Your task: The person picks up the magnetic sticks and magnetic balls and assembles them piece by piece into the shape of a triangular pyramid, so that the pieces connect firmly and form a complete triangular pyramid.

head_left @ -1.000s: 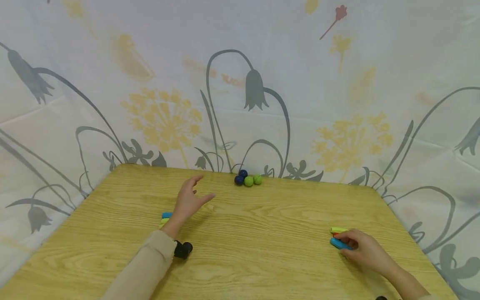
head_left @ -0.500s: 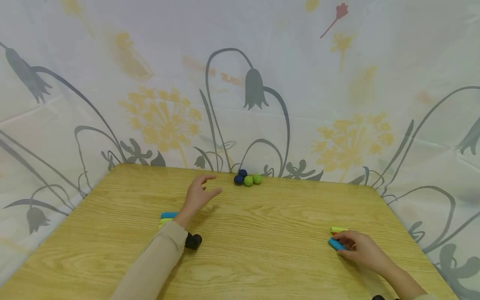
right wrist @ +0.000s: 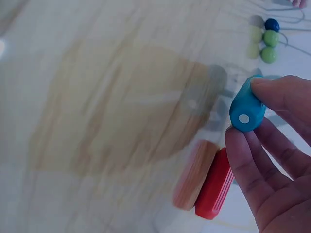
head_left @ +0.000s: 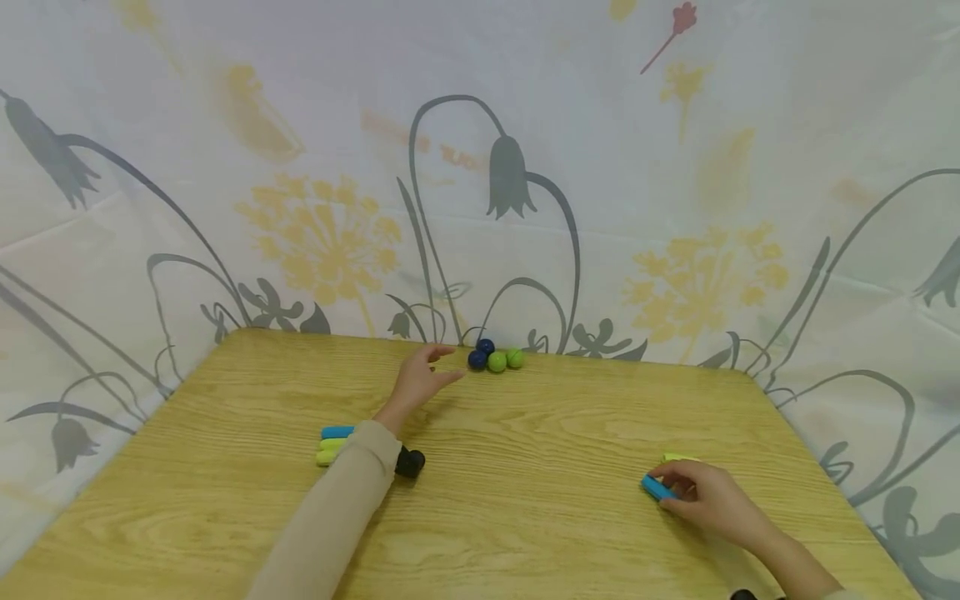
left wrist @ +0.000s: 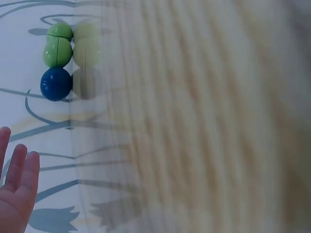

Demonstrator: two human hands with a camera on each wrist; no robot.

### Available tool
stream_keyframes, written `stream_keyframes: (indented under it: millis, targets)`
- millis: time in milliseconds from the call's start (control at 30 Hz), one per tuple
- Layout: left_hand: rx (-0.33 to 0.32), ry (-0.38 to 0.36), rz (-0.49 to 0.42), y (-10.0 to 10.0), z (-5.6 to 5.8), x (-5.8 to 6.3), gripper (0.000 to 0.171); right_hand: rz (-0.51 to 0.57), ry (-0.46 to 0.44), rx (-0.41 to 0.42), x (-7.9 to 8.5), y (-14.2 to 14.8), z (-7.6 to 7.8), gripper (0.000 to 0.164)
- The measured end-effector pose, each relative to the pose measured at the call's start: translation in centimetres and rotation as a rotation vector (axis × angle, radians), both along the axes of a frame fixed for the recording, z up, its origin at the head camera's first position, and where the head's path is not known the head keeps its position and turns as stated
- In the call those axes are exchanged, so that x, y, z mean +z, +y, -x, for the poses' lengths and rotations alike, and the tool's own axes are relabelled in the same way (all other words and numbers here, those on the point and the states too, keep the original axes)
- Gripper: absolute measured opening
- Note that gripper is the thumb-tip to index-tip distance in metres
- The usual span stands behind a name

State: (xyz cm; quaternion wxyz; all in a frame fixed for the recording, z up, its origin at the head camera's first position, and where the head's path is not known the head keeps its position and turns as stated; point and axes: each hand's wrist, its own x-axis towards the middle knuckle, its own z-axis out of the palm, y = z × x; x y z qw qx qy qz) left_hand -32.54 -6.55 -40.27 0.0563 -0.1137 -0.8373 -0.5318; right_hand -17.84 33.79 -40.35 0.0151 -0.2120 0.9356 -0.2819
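My left hand (head_left: 420,382) reaches over the far part of the table with thumb and fingers apart, holding nothing. Just beyond its fingertips, two dark blue balls (head_left: 477,360) and two green balls (head_left: 497,362) cluster at the back edge. In the left wrist view its fingers (left wrist: 28,177) stand apart from the blue ball (left wrist: 56,84). On the right, my right hand (head_left: 708,500) pinches a short thick blue stick (right wrist: 247,104) between thumb and fingertips, a white dot on its end. Beyond it lie a red ribbed stick (right wrist: 214,187) and a yellow-green stick (head_left: 678,457), partly hidden by the hand.
Left of my left forearm lie a blue stick (head_left: 337,432) and yellow-green sticks (head_left: 330,450), partly covered by the sleeve. A flower-printed sheet (head_left: 315,167) hangs along the back of the wooden table (head_left: 525,483).
My left hand has moved right and away from me, closer to the balls. My right hand has shifted left with the blue stick, away from the sticks beside it.
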Motion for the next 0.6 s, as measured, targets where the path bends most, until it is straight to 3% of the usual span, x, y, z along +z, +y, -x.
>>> stream_keyframes:
  millis: [367,600]
  targets:
    - [-0.047,-0.056,0.059,1.9,2.0,-0.1,0.046,0.046,-0.015,0.054,0.5,-1.2,0.4,0.027]
    - [-0.126,-0.08,0.142,2.4,3.3,-0.2,0.049,0.073,-0.038,0.053,0.5,-1.9,0.3,0.029]
